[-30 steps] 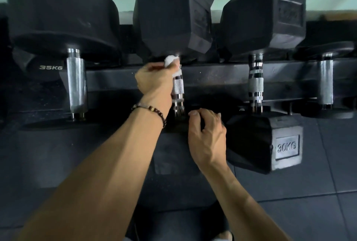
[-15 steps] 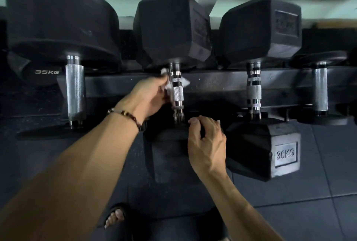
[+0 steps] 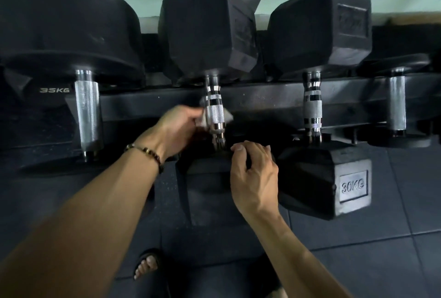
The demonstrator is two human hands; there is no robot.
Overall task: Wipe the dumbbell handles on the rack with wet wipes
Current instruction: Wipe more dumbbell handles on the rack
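Fingers of the left hand (image 3: 177, 128) pinch a wipe (image 3: 202, 118) around the dumbbell handle (image 3: 215, 116).

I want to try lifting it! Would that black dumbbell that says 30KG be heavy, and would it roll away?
Probably far too heavy: the black hexagonal 30KG dumbbell is marked thirty kilograms. Its flat-sided ends likely stop rolling. The knurled metal handle should resist slipping.
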